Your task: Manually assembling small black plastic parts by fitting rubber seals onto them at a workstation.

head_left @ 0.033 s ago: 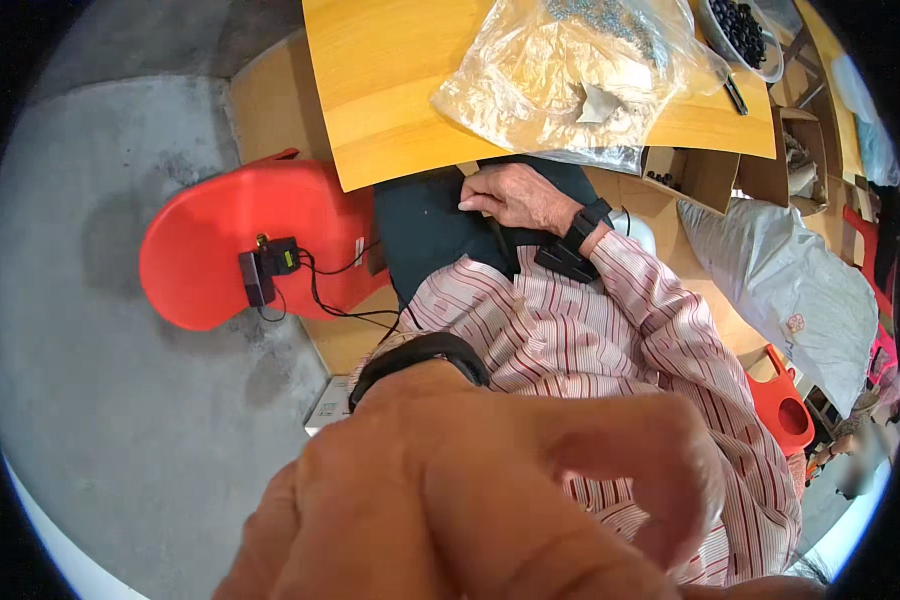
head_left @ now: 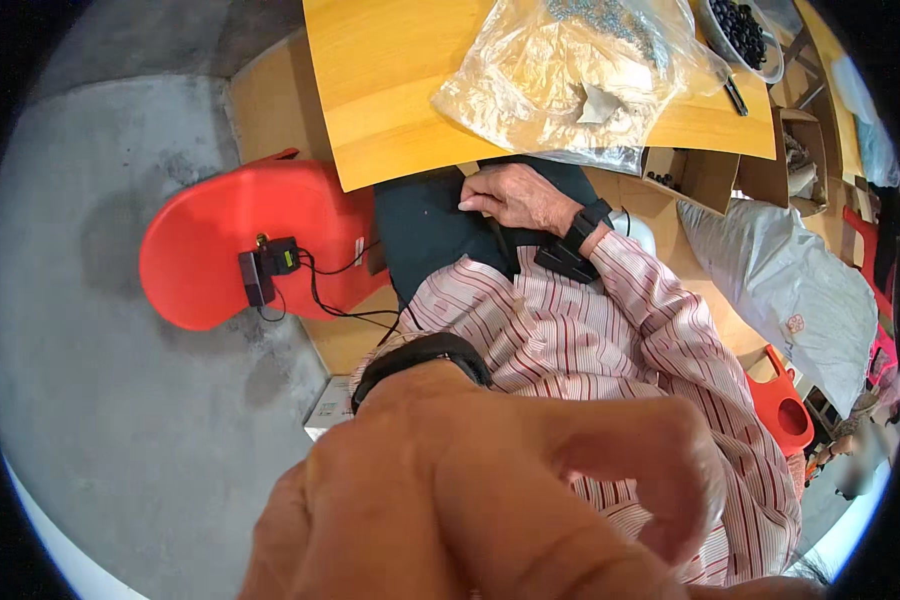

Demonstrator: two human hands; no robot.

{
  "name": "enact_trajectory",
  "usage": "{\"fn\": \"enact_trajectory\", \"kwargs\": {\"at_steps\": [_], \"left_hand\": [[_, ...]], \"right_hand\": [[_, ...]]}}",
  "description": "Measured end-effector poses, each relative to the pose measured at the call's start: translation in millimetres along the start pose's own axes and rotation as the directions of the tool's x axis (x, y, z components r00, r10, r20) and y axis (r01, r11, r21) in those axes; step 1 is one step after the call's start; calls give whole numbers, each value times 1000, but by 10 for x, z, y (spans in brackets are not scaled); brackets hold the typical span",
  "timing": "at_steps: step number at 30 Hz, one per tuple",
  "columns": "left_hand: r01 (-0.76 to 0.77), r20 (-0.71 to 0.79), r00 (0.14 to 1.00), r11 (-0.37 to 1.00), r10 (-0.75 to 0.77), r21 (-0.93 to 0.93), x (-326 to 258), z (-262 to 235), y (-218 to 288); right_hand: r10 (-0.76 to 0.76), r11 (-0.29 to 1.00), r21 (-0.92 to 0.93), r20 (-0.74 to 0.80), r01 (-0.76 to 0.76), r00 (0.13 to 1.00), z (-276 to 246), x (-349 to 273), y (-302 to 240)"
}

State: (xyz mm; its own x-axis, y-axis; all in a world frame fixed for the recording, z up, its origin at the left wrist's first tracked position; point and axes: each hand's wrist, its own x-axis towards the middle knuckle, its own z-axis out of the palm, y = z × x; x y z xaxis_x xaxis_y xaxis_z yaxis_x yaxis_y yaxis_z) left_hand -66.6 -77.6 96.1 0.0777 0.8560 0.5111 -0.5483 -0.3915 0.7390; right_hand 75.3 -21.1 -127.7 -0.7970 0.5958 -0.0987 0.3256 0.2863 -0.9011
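My left hand is raised very close to the camera and fills the lower middle, with a black strap round its wrist. Its thumb bends in toward the curled index finger; the fingertips run past the lower edge, so anything between them is hidden. My right hand rests on the dark trousers over my lap, just under the table's near edge. Its fingers are loosely curled with nothing seen in them. That wrist wears a black band, and a black box-shaped device lies beside it.
A yellow wooden table carries a clear plastic bag, a black pen-like tool and a bowl of dark pieces. Left is a red chair with wired black devices. Cardboard boxes and a white sack are right.
The fingers of my left hand have shifted slightly to the right. My right hand has not moved.
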Motion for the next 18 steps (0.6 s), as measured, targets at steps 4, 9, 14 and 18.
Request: {"fn": "enact_trajectory", "kwargs": {"at_steps": [4,9,14,18], "left_hand": [[-23,14,1000,999,24,-43,16,16,0],[-54,80,995,987,67,-151,135,20,-124],[7,807,591,1000,-14,12,714,-407,-303],[216,106,956,900,-274,378,234,-406,-949]], "right_hand": [[15,999,29,-10,-14,1000,3,17,-18],[-19,998,-65,-22,17,1000,-73,-31,12],[-129,983,116,-123,143,984,-79,-70,-143],[-146,981,103,-148,162,978,-227,-352,-213]]}}
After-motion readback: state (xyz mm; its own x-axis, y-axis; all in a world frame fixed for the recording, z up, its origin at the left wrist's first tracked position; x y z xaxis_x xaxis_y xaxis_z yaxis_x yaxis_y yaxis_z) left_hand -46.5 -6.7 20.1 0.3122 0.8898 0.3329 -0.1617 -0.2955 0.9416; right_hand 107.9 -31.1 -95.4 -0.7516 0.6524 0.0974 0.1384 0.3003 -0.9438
